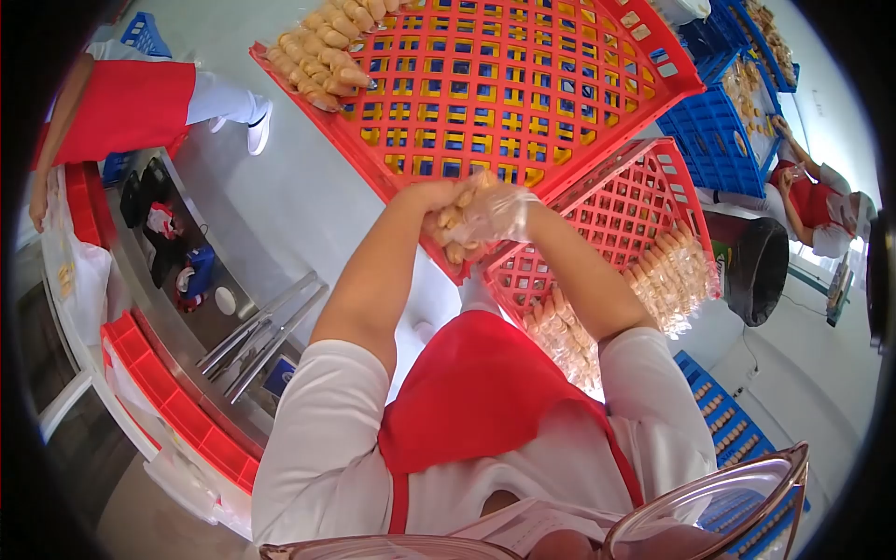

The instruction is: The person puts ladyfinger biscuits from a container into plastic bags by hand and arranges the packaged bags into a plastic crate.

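Over the near edge of a red crate (523,89), my left hand (427,196) and my right hand (489,187) are close together on a clear plastic bag of small bread pieces (455,229). Both hands look closed on the bag, though the plastic partly hides the fingers. Loose clear film bunches by my right wrist. Rows of bagged bread pieces (327,51) lie at the crate's far left end. Below my right forearm, a second red crate (597,201) carries more bagged bread pieces (667,275).
Blue crates of bread (723,112) stand at the right, near a co-worker in a red apron (817,205) and a black-lined bin (758,266). Another person (121,103) stands left by a metal counter (187,322). A blue tray of bread (728,415) is lower right.
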### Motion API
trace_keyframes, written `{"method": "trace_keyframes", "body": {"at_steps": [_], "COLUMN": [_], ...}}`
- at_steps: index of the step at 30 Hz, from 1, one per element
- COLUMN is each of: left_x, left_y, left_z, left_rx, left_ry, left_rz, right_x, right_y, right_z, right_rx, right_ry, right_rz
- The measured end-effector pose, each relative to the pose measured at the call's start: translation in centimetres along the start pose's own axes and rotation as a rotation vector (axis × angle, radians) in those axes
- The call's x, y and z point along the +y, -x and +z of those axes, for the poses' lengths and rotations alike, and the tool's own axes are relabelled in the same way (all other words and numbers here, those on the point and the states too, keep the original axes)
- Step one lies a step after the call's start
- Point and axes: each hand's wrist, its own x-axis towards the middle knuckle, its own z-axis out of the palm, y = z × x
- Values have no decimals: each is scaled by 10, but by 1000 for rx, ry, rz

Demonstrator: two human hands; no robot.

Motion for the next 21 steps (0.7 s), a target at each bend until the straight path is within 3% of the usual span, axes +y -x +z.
{"method": "trace_keyframes", "body": {"at_steps": [1,2,3,4,5,6,9,10,13,14,15,17,18,19,21], "left_x": [-4,-8,-12,-2,18,54,-7,-8,-13,-23,-31,-37,-41,-41,-21], "left_y": [-5,-9,-13,2,20,59,-19,-20,-29,-50,-66,-77,-81,-81,-57], "left_z": [0,-1,-1,1,6,22,-8,-9,-18,-32,-41,-43,-44,-43,-31], "left_rx": [3,6,9,-91,-189,-1,-81,-66,66,165,262,527,542,552,340], "left_ry": [2,3,5,149,287,65,-297,-273,-297,-373,-451,-276,-217,-161,-120], "left_rz": [20,40,61,-89,-232,-293,-106,-94,-47,-27,-7,226,305,385,469], "right_x": [13,50,82,100,105,108,122,124,115,77,67,57,75,94,122], "right_y": [4,-2,-10,-17,-22,-24,-41,-49,-58,-24,-21,-22,-38,-53,-71], "right_z": [4,25,39,54,59,56,60,61,29,-5,-18,-27,-15,-6,8], "right_rx": [47,289,477,653,652,659,575,525,220,58,22,-53,-64,-79,-108], "right_ry": [-47,-393,-721,-1058,-951,-833,-459,-330,-618,-16,58,208,270,261,248], "right_rz": [18,18,175,358,392,420,334,276,559,291,244,147,139,174,244]}}
